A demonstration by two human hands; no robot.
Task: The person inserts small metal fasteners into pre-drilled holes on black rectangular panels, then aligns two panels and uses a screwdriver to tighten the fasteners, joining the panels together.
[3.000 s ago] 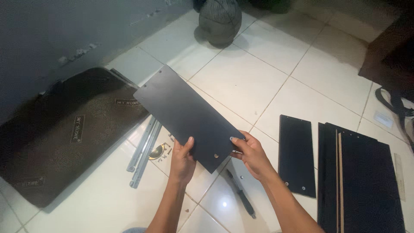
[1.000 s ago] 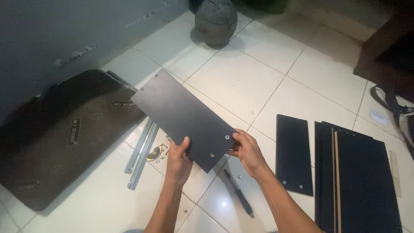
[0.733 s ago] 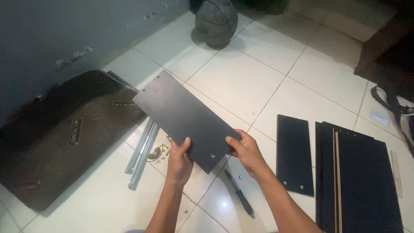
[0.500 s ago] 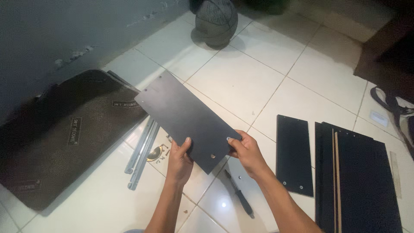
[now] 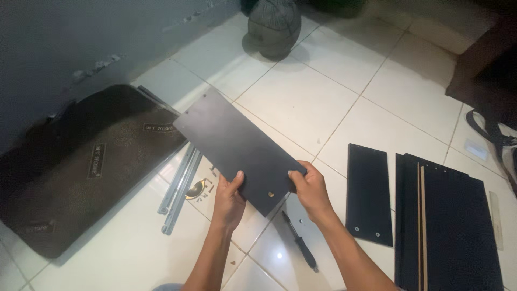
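Note:
I hold a long dark rectangular panel (image 5: pixel 231 143) above the white tiled floor, its far end pointing up and left. My left hand (image 5: pixel 229 199) grips its near edge from below, thumb on top. My right hand (image 5: pixel 309 188) grips the near right corner. A small light fitting shows on the panel face between my hands. A dark screwdriver (image 5: pixel 299 242) lies on the tiles just below my right hand.
A smaller dark panel (image 5: pixel 368 194) and a stack of larger dark panels (image 5: pixel 452 231) lie at the right. Grey metal rails (image 5: pixel 177 188) lie left of my hands beside a dark mat (image 5: pixel 70 167). A round grey object (image 5: pixel 273 24) sits at the top, a dark bag (image 5: pixel 490 81) at far right.
The panel has shifted only slightly in my hands; both hands keep their hold on its near end. The fitting on its face now sits between my hands.

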